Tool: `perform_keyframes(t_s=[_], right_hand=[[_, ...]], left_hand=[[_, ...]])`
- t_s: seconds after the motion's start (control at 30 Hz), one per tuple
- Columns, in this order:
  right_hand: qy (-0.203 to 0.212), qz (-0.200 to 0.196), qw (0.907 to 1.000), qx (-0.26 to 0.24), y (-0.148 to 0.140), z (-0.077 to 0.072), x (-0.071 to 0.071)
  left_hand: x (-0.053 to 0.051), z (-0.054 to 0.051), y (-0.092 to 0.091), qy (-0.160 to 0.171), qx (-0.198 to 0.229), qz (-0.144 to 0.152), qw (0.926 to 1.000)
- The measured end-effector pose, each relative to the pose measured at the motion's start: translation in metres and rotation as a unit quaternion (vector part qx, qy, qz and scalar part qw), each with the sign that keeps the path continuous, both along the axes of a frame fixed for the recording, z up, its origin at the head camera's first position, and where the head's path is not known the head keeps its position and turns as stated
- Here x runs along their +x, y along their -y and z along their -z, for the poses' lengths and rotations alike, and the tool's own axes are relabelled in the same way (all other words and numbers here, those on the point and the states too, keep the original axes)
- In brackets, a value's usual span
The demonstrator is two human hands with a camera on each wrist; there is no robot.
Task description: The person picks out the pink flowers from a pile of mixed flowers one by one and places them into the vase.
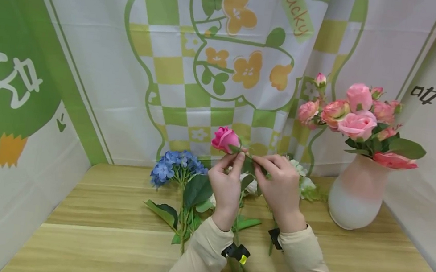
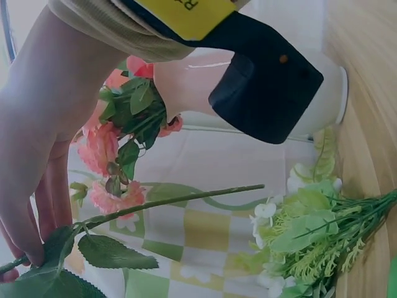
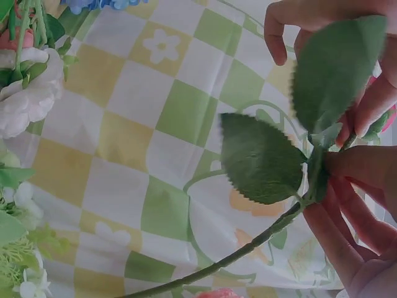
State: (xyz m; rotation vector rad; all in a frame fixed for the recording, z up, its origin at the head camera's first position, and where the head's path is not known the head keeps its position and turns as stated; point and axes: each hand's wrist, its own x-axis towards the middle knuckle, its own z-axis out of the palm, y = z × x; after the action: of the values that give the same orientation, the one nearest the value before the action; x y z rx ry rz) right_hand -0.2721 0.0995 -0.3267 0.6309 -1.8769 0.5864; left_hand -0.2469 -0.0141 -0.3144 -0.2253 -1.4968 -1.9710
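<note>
A bright pink rose (image 1: 224,139) is held above the table, its bloom toward the left. My left hand (image 1: 227,188) pinches its stem just below the bloom. My right hand (image 1: 281,189) pinches the same stem a little farther along, beside serrated green leaves (image 3: 260,160). The bare stem (image 2: 186,197) runs on past the right hand to a cut end. In the right wrist view both hands are close together at the leaves, and only a sliver of the bloom shows at the edge.
Blue hydrangeas (image 1: 178,165) lie on the wooden table (image 1: 108,249) at left. White flowers with light green foliage (image 2: 304,230) lie behind the hands, partly hidden. A pink-and-white vase (image 1: 356,196) at right holds pink roses (image 1: 358,124). Printed cloth (image 1: 237,111) hangs behind.
</note>
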Motion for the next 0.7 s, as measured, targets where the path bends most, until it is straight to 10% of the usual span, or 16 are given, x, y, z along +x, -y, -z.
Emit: perform_keyframes(t_s=[0.37, 0.7], right_hand=[[-0.006, 0.007, 0.9996, -0.026, 0.001, 0.002, -0.003], [0.004, 0.002, 0.9978, -0.067, -0.01, 0.001, -0.007]], left_hand=[[-0.015, 0.015, -0.001, -0.008, -0.017, -0.018, 0.9997], [-0.031, 0.027, 0.021, -0.016, -0.045, -0.103, 0.9936]])
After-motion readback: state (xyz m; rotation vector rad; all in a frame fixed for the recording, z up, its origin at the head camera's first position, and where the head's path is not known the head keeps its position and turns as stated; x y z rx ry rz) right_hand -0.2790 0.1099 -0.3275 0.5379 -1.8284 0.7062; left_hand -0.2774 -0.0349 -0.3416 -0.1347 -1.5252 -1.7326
